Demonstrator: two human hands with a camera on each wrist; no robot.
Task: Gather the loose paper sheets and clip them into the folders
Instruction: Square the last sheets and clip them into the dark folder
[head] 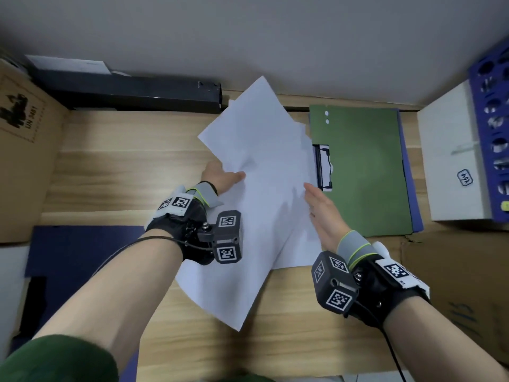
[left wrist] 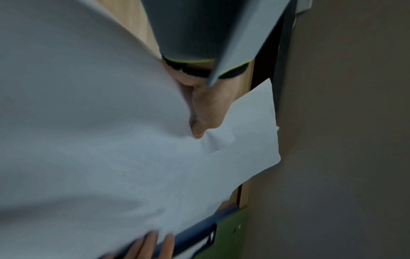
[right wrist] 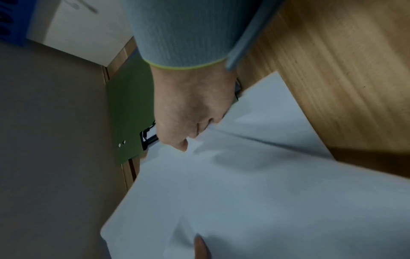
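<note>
Several loose white paper sheets (head: 261,150) (left wrist: 88,140) (right wrist: 244,192) are fanned out and lifted over the wooden desk (head: 124,166). My left hand (head: 223,176) (left wrist: 206,108) pinches their left edge, thumb on top. My right hand (head: 319,208) (right wrist: 188,112) holds the right edge, its fingers tucked under the sheets. A green folder (head: 358,166) (right wrist: 128,105) lies flat just right of the sheets. Its black clip (head: 323,166) (right wrist: 148,138) sits at its left edge, beside my right hand. A blue folder (head: 411,188) shows beneath the green one.
Another blue folder (head: 82,244) lies at the desk's near left. A cardboard box (head: 24,150) stands left, and a long black box (head: 132,92) lies at the back. A white box (head: 451,161) and a blue rack (head: 490,119) stand right, flat cardboard (head: 454,271) in front of them.
</note>
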